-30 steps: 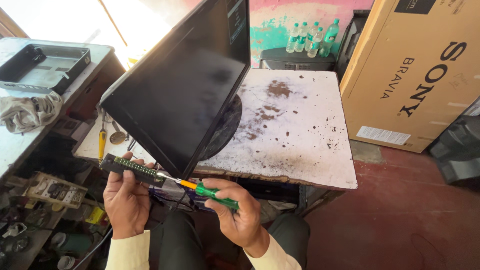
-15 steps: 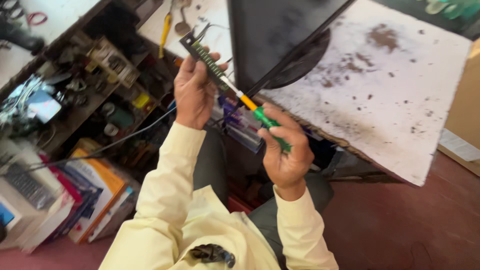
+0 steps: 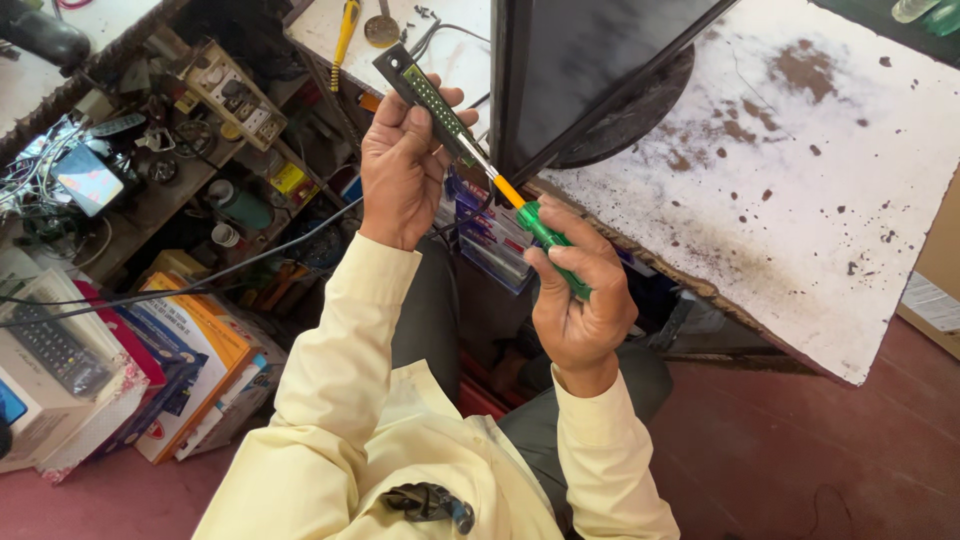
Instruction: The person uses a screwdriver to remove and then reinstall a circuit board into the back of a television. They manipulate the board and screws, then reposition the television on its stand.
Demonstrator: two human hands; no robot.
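While left hand [image 3: 402, 165] fingers clamp a narrow circuit strip [image 3: 425, 92], right hand [image 3: 580, 300] raised, fingers wrapped round green screwdriver [image 3: 545, 238]

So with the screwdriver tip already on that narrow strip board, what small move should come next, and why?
Probably a slow turn of the screwdriver while the left hand steadies the strip board. The right hand grips the green handle and the shaft meets the board's lower end beside the dark screen. Whether the tip sits in a screw is too small to tell.
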